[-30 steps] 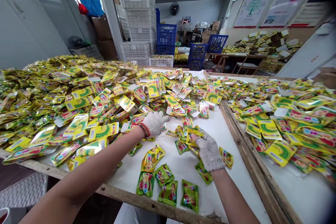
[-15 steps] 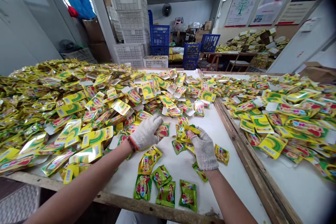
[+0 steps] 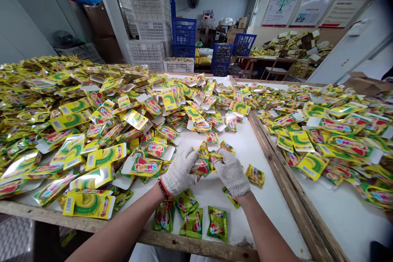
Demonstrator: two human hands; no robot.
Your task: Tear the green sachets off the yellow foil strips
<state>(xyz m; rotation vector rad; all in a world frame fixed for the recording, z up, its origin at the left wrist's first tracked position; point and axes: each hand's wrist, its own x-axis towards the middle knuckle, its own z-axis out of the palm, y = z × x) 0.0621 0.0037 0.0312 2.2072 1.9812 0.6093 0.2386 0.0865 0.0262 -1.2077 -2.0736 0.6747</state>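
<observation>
Both my hands wear white knit gloves over a white table (image 3: pixel 258 213) with a wooden rim. My left hand (image 3: pixel 179 174) pinches a small green and red candy packet (image 3: pixel 201 166) and brings it against the bunch of packets (image 3: pixel 215 156) that my right hand (image 3: pixel 231 172) grips. The two hands almost touch. Three green packets (image 3: pixel 193 221) lie in a row near the front edge, below my hands. A single yellow packet (image 3: pixel 254 175) lies just right of my right hand.
A big heap of yellow and green carded packs (image 3: pixel 76 118) covers the table's left and back. A second table (image 3: pixel 337 139) on the right holds more. White crates (image 3: pixel 144 20) and blue crates (image 3: pixel 184 35) are stacked at the back.
My left hand drew back from the heap's edge with one packet and came to my right hand. My right hand kept its bunch. The view shifted closer and lower.
</observation>
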